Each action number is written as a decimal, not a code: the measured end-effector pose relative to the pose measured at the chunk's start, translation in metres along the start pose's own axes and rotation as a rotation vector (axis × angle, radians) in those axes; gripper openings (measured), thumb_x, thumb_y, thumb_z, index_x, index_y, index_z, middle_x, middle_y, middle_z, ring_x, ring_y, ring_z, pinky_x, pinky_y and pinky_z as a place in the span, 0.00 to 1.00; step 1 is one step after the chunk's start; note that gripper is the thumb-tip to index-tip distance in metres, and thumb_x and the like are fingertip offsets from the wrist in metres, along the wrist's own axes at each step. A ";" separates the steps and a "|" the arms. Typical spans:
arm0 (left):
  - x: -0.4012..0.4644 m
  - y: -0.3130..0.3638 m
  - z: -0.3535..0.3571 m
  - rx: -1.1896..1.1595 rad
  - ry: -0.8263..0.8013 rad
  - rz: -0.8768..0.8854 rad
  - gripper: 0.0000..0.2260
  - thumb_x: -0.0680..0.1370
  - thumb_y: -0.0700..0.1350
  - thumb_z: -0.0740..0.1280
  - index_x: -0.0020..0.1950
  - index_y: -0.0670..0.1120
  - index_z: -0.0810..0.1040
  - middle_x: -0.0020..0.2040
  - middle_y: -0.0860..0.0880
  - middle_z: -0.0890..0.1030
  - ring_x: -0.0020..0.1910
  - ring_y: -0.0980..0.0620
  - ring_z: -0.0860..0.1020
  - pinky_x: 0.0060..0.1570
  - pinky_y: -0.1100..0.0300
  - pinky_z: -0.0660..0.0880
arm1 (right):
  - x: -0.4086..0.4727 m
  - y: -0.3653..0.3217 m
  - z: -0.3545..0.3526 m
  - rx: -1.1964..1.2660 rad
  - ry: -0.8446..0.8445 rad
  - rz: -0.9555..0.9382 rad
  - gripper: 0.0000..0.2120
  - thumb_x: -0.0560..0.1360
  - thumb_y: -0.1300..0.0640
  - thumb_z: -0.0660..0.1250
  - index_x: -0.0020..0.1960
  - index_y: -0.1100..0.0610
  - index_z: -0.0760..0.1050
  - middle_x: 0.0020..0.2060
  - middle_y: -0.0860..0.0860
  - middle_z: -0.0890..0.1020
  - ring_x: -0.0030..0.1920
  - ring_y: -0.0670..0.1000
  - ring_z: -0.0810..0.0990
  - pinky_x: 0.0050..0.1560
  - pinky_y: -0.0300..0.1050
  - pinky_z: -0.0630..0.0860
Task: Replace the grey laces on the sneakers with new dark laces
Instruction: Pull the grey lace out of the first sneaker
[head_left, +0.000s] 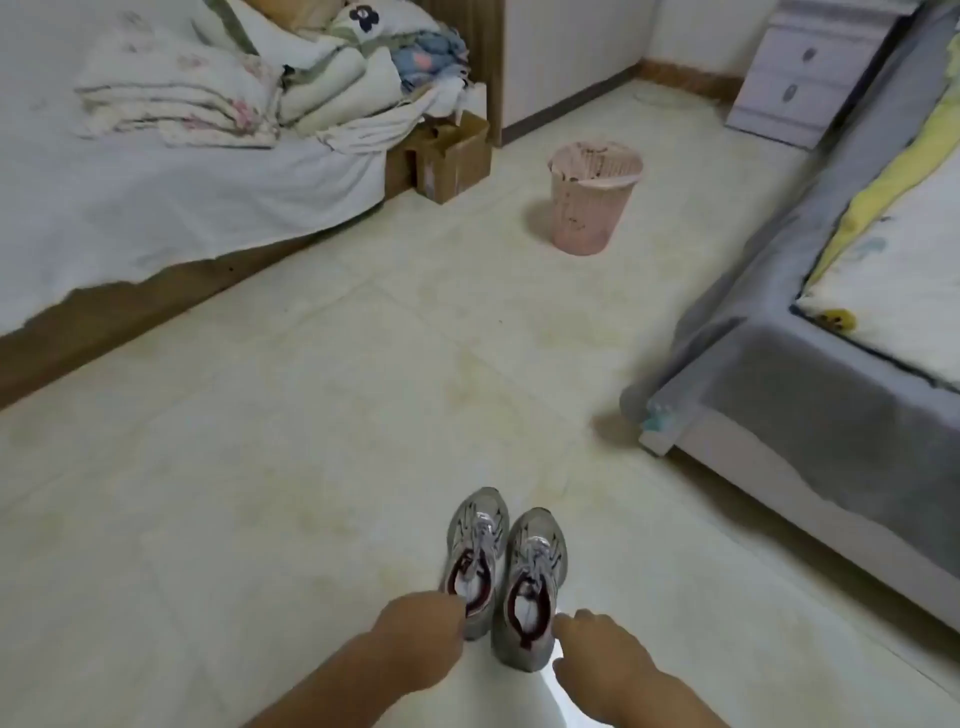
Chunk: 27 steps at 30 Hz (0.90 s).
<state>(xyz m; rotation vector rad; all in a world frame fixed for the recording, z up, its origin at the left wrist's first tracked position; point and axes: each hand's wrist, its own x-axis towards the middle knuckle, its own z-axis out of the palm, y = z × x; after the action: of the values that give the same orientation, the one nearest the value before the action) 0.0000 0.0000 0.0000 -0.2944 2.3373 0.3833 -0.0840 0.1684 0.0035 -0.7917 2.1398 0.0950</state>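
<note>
The light, soft-sided sneakers (501, 566) look easiest taken by their stiff heels, where the left hand (421, 642) seems to pinch one collar while the right hand (602, 660) hangs beside the other, its fingers loose and holding nothing.

Pale tiled floor (311, 415) between two beds, pink wastebasket (594, 200) near the nightstand (810, 67).

Sneakers (504, 569) sitting side by side on floor (311, 441), near edge. Left hand (421, 631) and right hand (597, 654) flanking their heels. Bin (594, 197) standing far behind, between left bed (156, 208) and right bed (831, 364). Box (452, 153) sitting beside left bed.
</note>
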 end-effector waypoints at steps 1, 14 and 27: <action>0.015 -0.003 0.010 0.043 0.003 -0.010 0.16 0.80 0.44 0.54 0.66 0.43 0.68 0.64 0.43 0.73 0.63 0.44 0.71 0.62 0.54 0.68 | 0.014 0.003 0.010 -0.025 -0.004 -0.001 0.17 0.77 0.60 0.54 0.65 0.58 0.66 0.62 0.58 0.72 0.63 0.57 0.70 0.57 0.48 0.69; 0.184 -0.030 0.156 0.323 0.273 0.018 0.14 0.78 0.42 0.56 0.64 0.43 0.68 0.61 0.44 0.74 0.59 0.44 0.72 0.55 0.54 0.66 | 0.174 0.030 0.147 -0.259 0.189 -0.089 0.17 0.80 0.57 0.55 0.67 0.60 0.65 0.63 0.59 0.71 0.64 0.57 0.67 0.59 0.50 0.67; 0.172 -0.022 0.193 0.264 0.338 0.011 0.12 0.75 0.40 0.59 0.58 0.44 0.71 0.55 0.45 0.78 0.53 0.44 0.77 0.51 0.55 0.70 | 0.172 0.047 0.183 -0.208 0.270 -0.197 0.17 0.76 0.67 0.55 0.64 0.61 0.66 0.61 0.57 0.73 0.63 0.55 0.66 0.49 0.49 0.69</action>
<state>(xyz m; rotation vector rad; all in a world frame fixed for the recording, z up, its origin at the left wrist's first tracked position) 0.0090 0.0315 -0.2571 -0.2309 2.6842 0.0257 -0.0636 0.1784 -0.2510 -1.1901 2.3156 0.1137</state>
